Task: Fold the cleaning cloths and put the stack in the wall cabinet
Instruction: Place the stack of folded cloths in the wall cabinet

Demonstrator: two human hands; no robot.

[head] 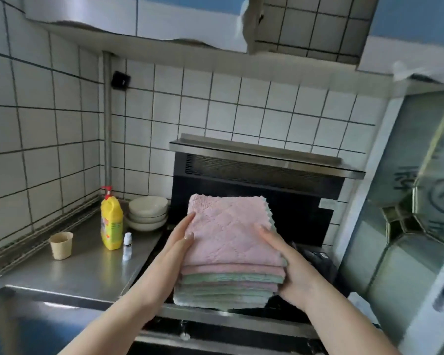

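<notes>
A stack of folded cleaning cloths, pink on top with green and pink layers below, is held up in front of the black stove. My left hand grips its left side, thumb on the top cloth and fingers underneath. My right hand grips the right side the same way. The wall cabinets hang overhead along the top of the view, seen from below, with one door edge hanging down near the middle.
On the steel counter to the left stand a yellow detergent bottle, a small white dropper bottle, a paper cup and stacked white bowls. A range hood sits behind the stack. A glass door stands to the right.
</notes>
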